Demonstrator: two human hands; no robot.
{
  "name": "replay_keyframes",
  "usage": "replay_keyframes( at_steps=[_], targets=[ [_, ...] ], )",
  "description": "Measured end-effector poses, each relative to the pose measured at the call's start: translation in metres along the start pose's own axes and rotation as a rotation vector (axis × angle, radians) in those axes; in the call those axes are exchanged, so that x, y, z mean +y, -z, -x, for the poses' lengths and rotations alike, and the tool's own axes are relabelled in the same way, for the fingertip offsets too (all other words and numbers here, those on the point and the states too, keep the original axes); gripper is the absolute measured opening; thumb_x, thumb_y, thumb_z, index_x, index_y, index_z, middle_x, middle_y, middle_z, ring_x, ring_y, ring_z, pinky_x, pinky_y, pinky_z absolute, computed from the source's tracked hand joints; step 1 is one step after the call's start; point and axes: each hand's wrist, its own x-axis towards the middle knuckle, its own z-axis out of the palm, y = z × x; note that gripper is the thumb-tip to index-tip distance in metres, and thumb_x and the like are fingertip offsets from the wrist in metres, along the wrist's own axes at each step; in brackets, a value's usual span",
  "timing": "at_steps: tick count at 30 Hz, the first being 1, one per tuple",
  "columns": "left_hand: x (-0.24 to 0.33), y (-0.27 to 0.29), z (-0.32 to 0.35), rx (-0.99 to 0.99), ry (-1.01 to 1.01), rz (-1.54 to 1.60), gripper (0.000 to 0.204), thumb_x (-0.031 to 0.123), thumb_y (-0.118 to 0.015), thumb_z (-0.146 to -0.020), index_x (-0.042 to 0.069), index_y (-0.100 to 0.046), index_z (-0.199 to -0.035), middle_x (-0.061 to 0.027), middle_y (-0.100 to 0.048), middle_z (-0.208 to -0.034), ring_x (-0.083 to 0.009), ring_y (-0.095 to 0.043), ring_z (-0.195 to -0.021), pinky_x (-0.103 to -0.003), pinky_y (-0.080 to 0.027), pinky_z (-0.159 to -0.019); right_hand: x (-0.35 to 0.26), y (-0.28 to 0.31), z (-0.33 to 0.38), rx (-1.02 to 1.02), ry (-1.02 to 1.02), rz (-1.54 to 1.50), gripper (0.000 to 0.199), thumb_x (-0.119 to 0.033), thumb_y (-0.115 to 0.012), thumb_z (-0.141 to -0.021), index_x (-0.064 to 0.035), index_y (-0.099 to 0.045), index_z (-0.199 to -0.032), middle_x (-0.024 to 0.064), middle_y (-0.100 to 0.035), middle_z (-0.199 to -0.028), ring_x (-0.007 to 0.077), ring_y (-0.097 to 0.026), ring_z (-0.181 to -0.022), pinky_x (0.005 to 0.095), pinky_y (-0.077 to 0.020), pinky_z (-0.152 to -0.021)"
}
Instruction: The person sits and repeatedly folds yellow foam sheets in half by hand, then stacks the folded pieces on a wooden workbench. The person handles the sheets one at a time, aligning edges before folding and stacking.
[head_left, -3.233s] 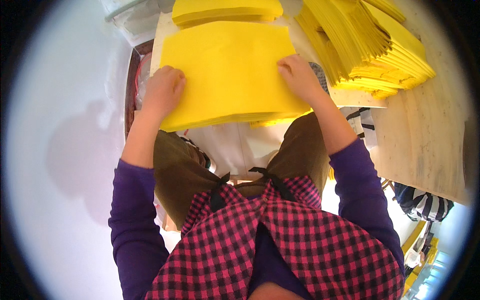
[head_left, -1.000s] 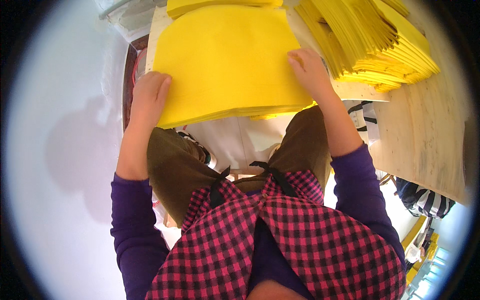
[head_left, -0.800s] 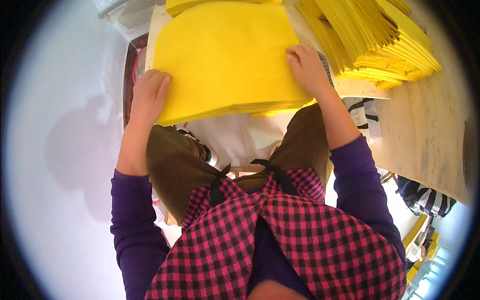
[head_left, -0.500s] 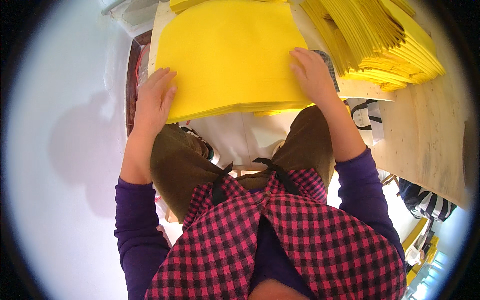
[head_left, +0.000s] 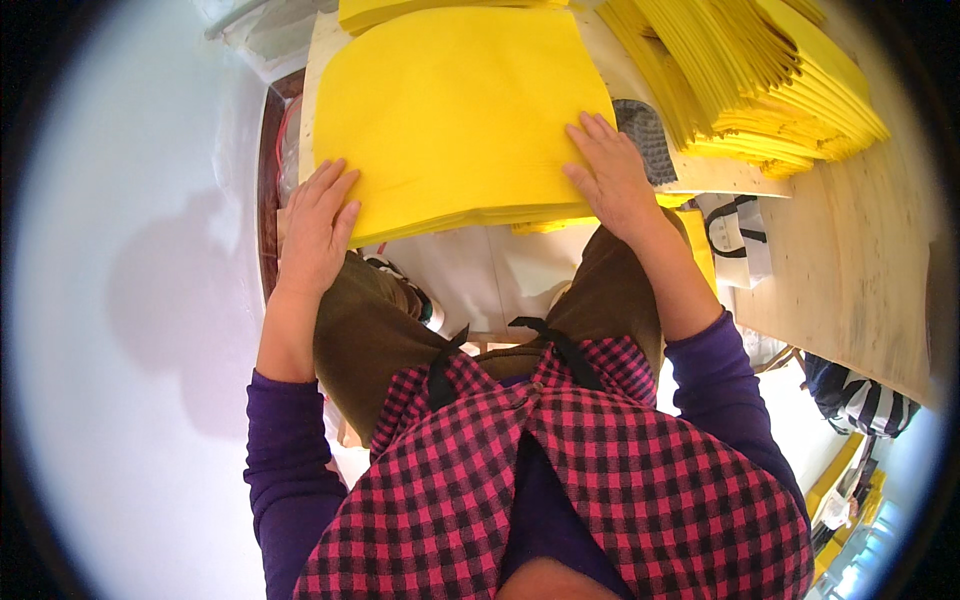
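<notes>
A stack of yellow felt-like sheets [head_left: 460, 120] with rounded far corners lies before me, its front edge toward my lap. On its left front edge rests my left hand [head_left: 318, 222], fingers stretched out and fingertips touching the top sheet. My right hand [head_left: 615, 180] lies at the right front edge, fingers spread on the yellow surface. Neither hand grips around anything that I can see. Close to my right fingers is a dark grey textured piece [head_left: 648, 140], partly covered by the stack.
Folded yellow bundles [head_left: 750, 80] are piled at the far right on the wooden table [head_left: 840, 260]. More yellow material [head_left: 440, 10] lies behind the stack. A white wall [head_left: 130, 300] runs along my left. Under the table's edge hangs a white bag with black handles [head_left: 735, 235].
The stack's far edge sits slightly nearer to me. My left hand has shifted a little right and nearer; my right hand has moved slightly left, with more of the grey piece showing.
</notes>
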Motion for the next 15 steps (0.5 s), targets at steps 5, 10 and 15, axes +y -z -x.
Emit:
replay_keyframes(
  at_steps=[5,10,15],
  targets=[
    [-0.002,-0.004,0.002,0.000,0.006,0.011,0.036,0.020,-0.052,-0.092,0.004,-0.056,-0.124,-0.0147,-0.050,-0.135,-0.0320,-0.040,-0.130,-0.044,-0.029,-0.108,0.000,0.002,0.006,-0.003,-0.012,-0.010,0.054,-0.040,-0.049,-0.093,-0.0033,-0.047,-0.133,0.0210,-0.041,-0.142,0.0345,-0.033,-0.135,0.0481,-0.0236,-0.110],
    [-0.001,-0.004,0.004,-0.021,0.051,0.013,0.040,0.022,-0.051,-0.093,0.005,-0.051,-0.130,-0.0144,-0.047,-0.138,-0.0311,-0.036,-0.134,-0.044,-0.024,-0.112,0.011,0.007,0.015,0.168,-0.044,-0.206,0.047,-0.035,-0.050,-0.094,-0.0013,-0.053,-0.126,0.0215,-0.049,-0.134,0.0366,-0.042,-0.128,0.0437,-0.0308,-0.107],
    [0.007,0.007,-0.002,-0.007,0.057,0.042,0.042,0.025,-0.046,-0.096,0.005,-0.049,-0.133,-0.0142,-0.044,-0.141,-0.0306,-0.032,-0.137,-0.044,-0.019,-0.114,0.021,0.020,0.034,0.366,-0.290,-0.568,0.040,-0.031,-0.050,-0.097,0.0009,-0.058,-0.119,0.0191,-0.058,-0.123,0.0307,-0.053,-0.117,0.0351,-0.0379,-0.101]
  ],
)
